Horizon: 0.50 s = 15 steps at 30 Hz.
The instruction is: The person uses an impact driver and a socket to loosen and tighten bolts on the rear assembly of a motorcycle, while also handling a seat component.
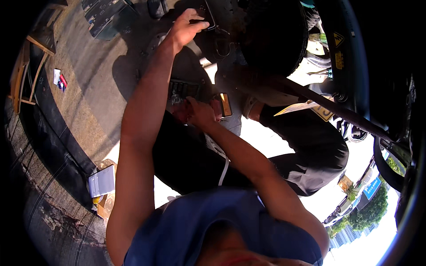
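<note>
My left hand (187, 30) reaches out to the far middle, with its thumb and fingers apart. A bent thin metal rod (211, 17) is just beyond its fingertips; whether they touch cannot be made out. My right hand (203, 114) is lower down, between my legs, its fingers curled at a dim reddish object (181, 111) whose kind is lost in shadow. Right beside that hand lies a small dark rectangular thing with an orange-yellow face (226, 104). Behind the hand is a dark tray-like box (186, 86), its contents too dark to name.
A large dark tyre (275, 40) stands at the far right of centre, with a dark vehicle body along the right. A yellow plate (323, 112) hangs near my knee. At left are a wooden frame (20, 80), a red-and-white packet (62, 83) and a cardboard box (104, 206).
</note>
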{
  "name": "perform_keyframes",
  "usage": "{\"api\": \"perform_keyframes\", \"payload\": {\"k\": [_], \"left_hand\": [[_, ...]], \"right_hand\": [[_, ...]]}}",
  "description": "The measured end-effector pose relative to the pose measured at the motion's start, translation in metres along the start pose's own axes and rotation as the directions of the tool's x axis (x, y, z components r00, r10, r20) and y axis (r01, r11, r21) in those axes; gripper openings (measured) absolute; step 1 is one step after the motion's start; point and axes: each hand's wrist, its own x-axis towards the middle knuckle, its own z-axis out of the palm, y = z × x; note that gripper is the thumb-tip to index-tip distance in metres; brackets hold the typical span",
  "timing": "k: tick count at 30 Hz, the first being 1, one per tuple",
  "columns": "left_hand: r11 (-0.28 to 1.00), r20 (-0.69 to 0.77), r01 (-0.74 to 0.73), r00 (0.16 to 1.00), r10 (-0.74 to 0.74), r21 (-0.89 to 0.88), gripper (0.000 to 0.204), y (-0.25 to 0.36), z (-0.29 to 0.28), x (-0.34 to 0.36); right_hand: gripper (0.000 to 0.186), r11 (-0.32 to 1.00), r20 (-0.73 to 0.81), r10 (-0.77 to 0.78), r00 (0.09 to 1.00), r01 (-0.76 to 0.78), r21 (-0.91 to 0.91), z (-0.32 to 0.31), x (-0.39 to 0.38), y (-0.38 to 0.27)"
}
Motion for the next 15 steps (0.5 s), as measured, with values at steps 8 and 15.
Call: {"api": "perform_keyframes", "payload": {"k": [8, 15], "left_hand": [[0.42, 0.206, 0.091, 0.766, -0.609, 0.903, 0.037, -0.089, -0.127, -0.105], [0.245, 0.057, 0.069, 0.879, -0.473, 0.967, 0.037, -0.099, -0.086, -0.145]], "right_hand": [[0.056, 0.989, -0.277, -0.046, 0.96, 0.083, 0.126, -0.031, 0.0, 0.022], [0.052, 0.382, -0.12, 0.175, 0.977, 0.045, 0.923, 0.011, 0.036, 0.089]]}}
